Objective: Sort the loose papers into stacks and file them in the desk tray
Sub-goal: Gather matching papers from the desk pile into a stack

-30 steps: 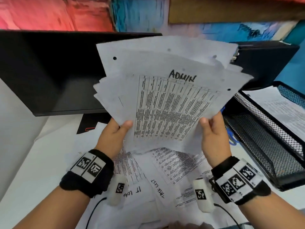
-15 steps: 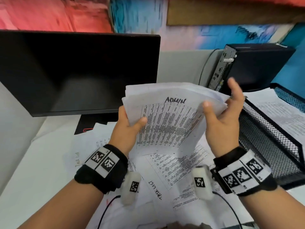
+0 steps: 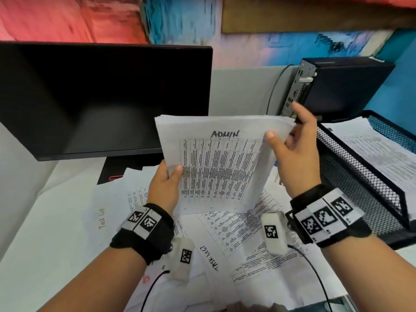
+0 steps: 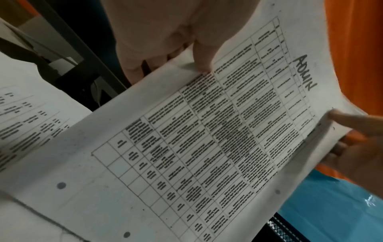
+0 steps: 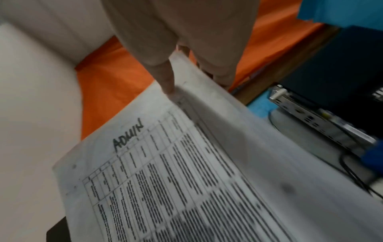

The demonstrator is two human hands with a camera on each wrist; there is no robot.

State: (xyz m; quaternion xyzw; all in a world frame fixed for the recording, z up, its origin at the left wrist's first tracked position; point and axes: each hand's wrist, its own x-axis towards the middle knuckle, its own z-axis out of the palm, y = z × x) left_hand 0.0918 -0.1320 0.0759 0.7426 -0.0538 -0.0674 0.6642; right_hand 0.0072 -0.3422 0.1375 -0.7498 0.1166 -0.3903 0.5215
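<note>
A squared stack of papers (image 3: 220,167) with "ADMIN" handwritten on top stands upright, its bottom edge on the loose sheets (image 3: 236,230) on the desk. My left hand (image 3: 165,183) grips the stack's left edge, thumb on the front. At the upper right edge is my right hand (image 3: 292,149), thumb on the front page and fingers stretched up behind it. In the left wrist view the stack (image 4: 196,131) is pinched by the left hand (image 4: 165,41) and the right hand (image 4: 356,147). The black mesh desk tray (image 3: 360,176) sits to the right.
The tray's upper tier holds printed sheets (image 3: 382,154). A dark monitor (image 3: 101,97) stands at the back left and a small black computer (image 3: 337,86) with a cable behind the tray. Sheets marked "Task List" (image 3: 102,219) lie spread across the white desk.
The stack was fanned out and held high; it has come down onto the desk sheets and its edges are now aligned. My right hand moved from the lower corner up to the right edge.
</note>
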